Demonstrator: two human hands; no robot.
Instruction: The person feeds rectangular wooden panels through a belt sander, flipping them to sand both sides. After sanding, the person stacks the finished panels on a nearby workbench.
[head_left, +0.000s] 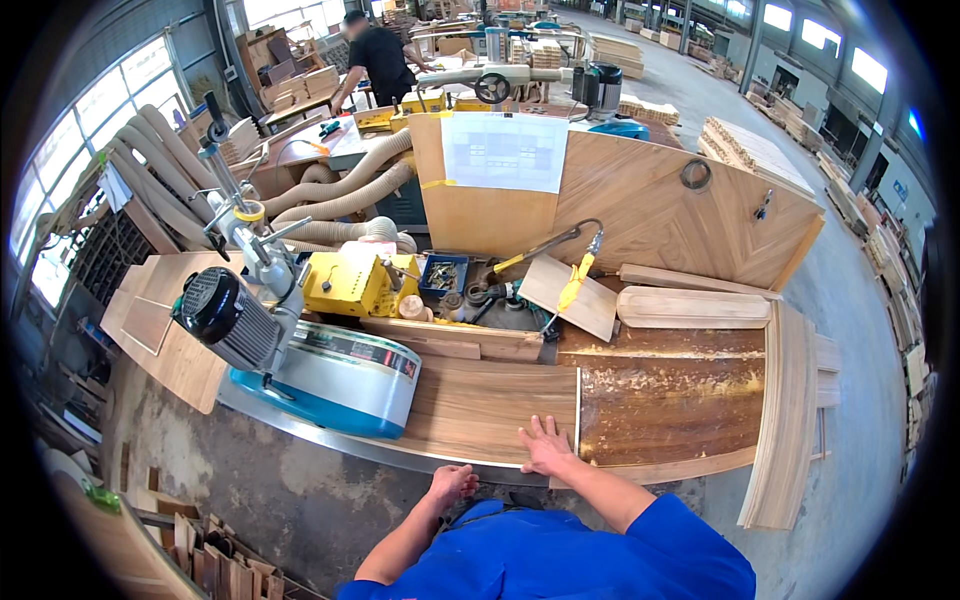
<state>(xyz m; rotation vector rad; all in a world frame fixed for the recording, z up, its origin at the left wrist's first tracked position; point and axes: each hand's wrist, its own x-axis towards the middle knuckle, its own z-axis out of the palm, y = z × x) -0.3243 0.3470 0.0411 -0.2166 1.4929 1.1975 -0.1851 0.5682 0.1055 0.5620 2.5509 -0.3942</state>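
A flat wooden panel (487, 401) with pale edging along its front and right sides lies before me, its left part beneath a power-feed unit (330, 382) with a white and blue housing. My right hand (547, 446) rests on the panel's front right corner, fingers spread. Just off the front edge, my left hand (452, 482) hangs near my body with its fingers curled; whether anything is between them cannot be told. A black electric motor (232, 315) sits on top of the feed unit. Right of the panel lies a worn brown board (675, 409) with a scuffed surface.
Behind the panel are a wooden fence strip (457, 337), a yellow machine housing (341, 283), a blue bin of hardware (445, 274) and a yellow air gun (574, 285). Long mouldings (784, 420) lie at right. A person (379, 60) in dark clothes bends over a far bench.
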